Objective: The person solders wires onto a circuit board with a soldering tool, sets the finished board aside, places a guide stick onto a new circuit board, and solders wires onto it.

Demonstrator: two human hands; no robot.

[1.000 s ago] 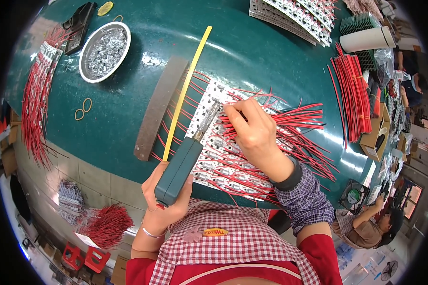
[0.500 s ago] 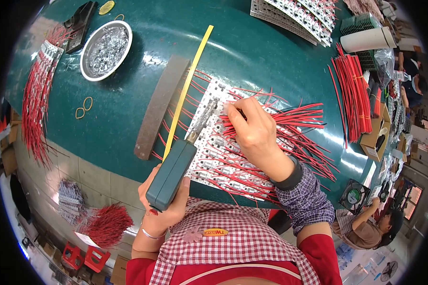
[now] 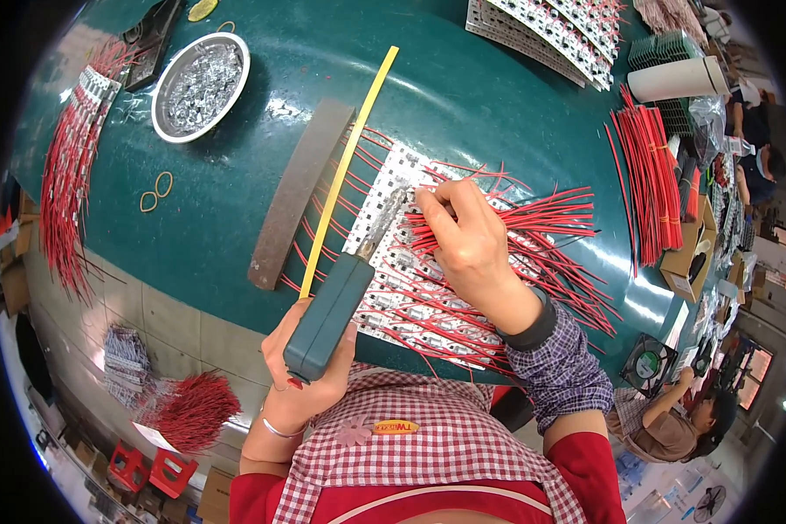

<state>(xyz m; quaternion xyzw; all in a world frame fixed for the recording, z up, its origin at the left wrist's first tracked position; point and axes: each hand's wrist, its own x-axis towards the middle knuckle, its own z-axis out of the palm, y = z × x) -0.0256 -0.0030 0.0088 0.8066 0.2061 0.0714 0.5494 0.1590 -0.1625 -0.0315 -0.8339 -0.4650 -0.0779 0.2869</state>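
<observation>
My left hand (image 3: 310, 397) is wrapped round the dark green handle of a soldering gun (image 3: 330, 316). Its metal tip points up and right, over a white circuit board panel (image 3: 377, 203), close to my right fingertips. Thumb and fingers of my right hand (image 3: 470, 240) pinch red wires (image 3: 555, 212), whose ends fan out to the right beyond the hand. The wire ends at the fingertips are mostly hidden. More red wires lie across the panel's lower part, and others stick out from its left edge.
Left of the panel lie a yellow strip (image 3: 349, 166) and a brown bar (image 3: 299, 196). Farther left stand a white bowl (image 3: 157, 112) of metal scraps and a wired board bundle (image 3: 74, 157). Red wire bundles (image 3: 653, 188), stacked boards (image 3: 533, 39) and a fan (image 3: 648, 362) are rightward.
My left hand has shifted slightly right with the soldering gun, bringing its tip closer to my right fingertips. My right hand keeps its pinch on the wires, almost unmoved.
</observation>
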